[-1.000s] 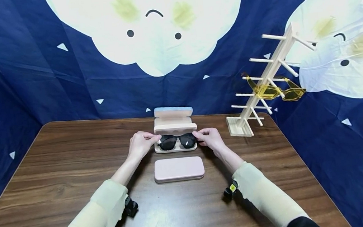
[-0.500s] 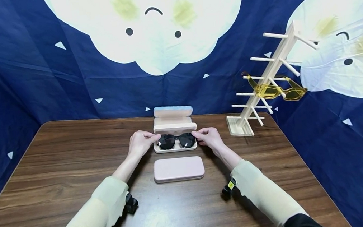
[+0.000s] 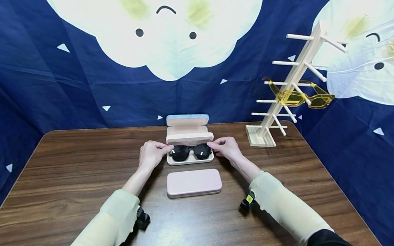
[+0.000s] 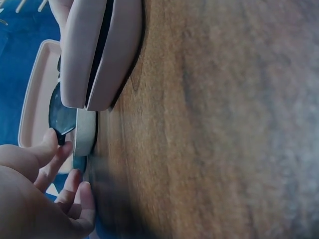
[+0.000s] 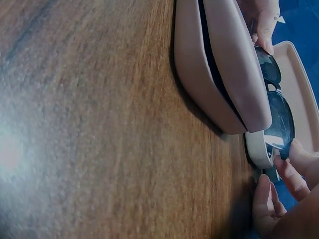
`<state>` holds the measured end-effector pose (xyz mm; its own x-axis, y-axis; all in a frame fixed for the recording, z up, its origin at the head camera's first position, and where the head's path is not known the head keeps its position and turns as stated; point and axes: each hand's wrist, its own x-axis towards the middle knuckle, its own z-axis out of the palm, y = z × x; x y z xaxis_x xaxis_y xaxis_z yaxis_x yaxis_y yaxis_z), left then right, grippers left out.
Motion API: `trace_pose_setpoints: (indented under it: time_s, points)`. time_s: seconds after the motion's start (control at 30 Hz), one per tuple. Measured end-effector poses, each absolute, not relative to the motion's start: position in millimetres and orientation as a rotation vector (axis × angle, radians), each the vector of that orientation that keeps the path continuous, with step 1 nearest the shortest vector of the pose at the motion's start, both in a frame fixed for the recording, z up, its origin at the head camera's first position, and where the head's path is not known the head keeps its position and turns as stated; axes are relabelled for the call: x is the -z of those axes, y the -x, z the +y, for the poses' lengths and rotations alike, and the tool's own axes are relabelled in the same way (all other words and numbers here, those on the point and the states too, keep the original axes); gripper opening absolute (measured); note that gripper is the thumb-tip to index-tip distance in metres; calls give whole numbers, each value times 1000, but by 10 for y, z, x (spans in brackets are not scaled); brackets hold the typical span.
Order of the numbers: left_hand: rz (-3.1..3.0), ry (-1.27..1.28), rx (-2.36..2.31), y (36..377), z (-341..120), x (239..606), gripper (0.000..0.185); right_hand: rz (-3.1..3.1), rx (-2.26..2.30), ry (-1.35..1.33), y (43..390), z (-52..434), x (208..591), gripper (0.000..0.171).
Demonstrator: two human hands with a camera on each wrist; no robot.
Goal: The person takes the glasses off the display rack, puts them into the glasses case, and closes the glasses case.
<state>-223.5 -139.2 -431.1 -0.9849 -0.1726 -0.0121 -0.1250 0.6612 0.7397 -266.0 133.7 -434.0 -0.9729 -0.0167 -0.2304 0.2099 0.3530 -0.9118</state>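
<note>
A pair of black sunglasses (image 3: pixel 180 153) sits at the front of an open pale pink glasses case (image 3: pixel 191 140), lenses toward me. My left hand (image 3: pixel 150 155) pinches one end of the frame between thumb and finger. At the opposite end, my right hand (image 3: pixel 228 149) does the same. Both wrist views show the dark lens (image 4: pixel 62 117) beside the thumb, with the other fingers of each hand loosely bent. Whether the sunglasses touch the case floor cannot be seen. A closed pink case (image 3: pixel 193 182) lies nearer to me, apart from the open one.
Behind the open case stands another opened case (image 3: pixel 187 120) with a light blue lid edge. A wooden peg stand (image 3: pixel 293 75) at the back right carries yellow sunglasses (image 3: pixel 291 98). A blue cloud-patterned cloth (image 3: pixel 84 78) hangs behind the brown wooden table (image 3: pixel 65 181).
Hands and sunglasses have shifted only very slightly, keeping the same pinch. Reflections on the lenses have changed, and the head view has moved a little.
</note>
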Motion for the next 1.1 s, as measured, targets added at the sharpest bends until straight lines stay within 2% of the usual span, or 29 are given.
trace_pose_setpoints:
  time_s: [0.33, 0.9, 1.1]
  points:
    - [-2826, -286, 1257, 2245, -1397, 4284, 31, 2331, 1709, -192, 2667, 1346, 4291, 18]
    - [-2830, -244, 1256, 2249, -1406, 4266, 31, 2282, 1709, -158, 2736, 1362, 4296, 13]
    - [-2830, -236, 1237, 2248, -1405, 4272, 30, 2370, 1648, -134, 2739, 1359, 4318, 16]
